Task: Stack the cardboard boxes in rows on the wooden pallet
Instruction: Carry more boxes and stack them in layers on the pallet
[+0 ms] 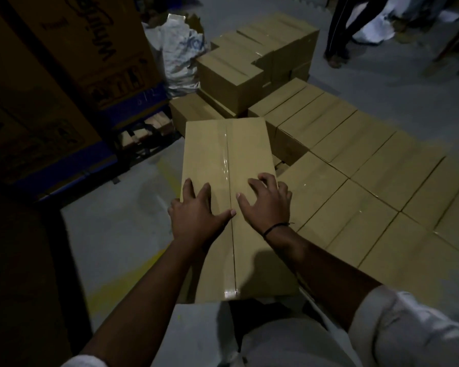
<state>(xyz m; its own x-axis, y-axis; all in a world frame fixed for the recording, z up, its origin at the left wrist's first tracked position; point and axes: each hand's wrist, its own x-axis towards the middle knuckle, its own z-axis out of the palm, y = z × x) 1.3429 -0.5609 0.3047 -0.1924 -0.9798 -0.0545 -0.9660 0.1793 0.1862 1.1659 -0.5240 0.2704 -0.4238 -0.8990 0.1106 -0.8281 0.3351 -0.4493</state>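
Note:
A long cardboard box point(223, 154), sealed with clear tape down its middle, lies lengthwise in front of me, its near end at my waist. My left hand point(194, 215) rests palm down on its top, fingers spread toward the left edge. My right hand point(265, 205), a black band at its wrist, presses on the top near the right edge with fingers apart and bent. To the right, a flat layer of like boxes point(368, 181) sits in tight rows, lower than this box. The pallet under them is hidden.
A loose pile of the same boxes point(249, 62) stands behind the rows. Large printed cartons point(64, 62) on a blue pallet point(133, 112) wall off the left. A white sack point(178, 54) leans at the back. A person's legs point(339, 30) stand far right.

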